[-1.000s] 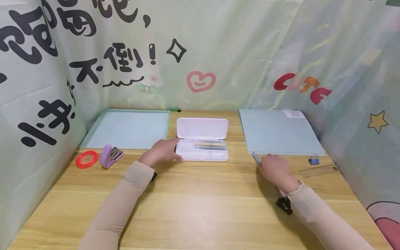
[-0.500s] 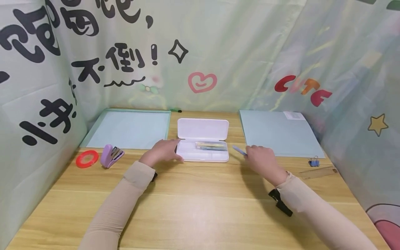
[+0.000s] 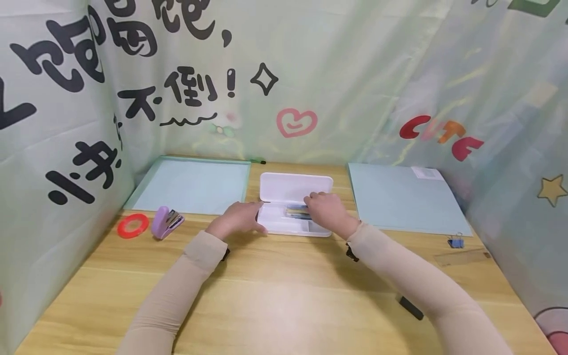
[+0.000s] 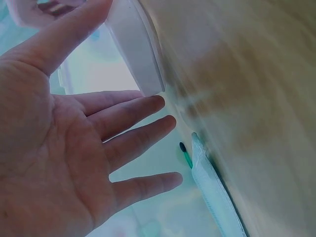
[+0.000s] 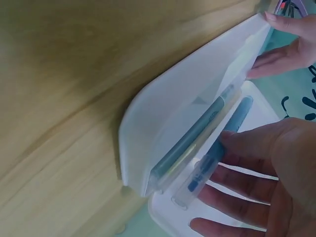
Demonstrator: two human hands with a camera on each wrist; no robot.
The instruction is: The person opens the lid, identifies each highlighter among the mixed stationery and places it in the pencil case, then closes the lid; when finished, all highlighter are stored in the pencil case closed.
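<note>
A white pencil case [image 3: 275, 225] lies on the table with its lid [image 3: 284, 186] raised. Several slim pens [image 5: 190, 140] rest in its rear compartment. At the case's left end is my left hand [image 3: 237, 218]; its thumb touches the front corner and fingertips touch the back corner, the fingers straight and spread in the left wrist view. My right hand [image 3: 328, 212] is over the right part of the case. Between thumb and fingers it pinches a blue pen [image 5: 237, 116] with a clear cap, tilted above the other pens; the hand hides this pen in the head view.
A red tape ring [image 3: 122, 228] and purple stapler [image 3: 160, 224] lie left. Light-blue folders lie back left [image 3: 195, 185] and back right [image 3: 399, 197]. A blue binder clip [image 3: 455, 243] and clear ruler [image 3: 461, 257] are right; a black block [image 3: 411, 308] lies beside my right sleeve.
My right hand has moved left with the blue pen, from beside the right folder to over the case. My left hand stays at the case's left end. The head view has shifted slightly.
</note>
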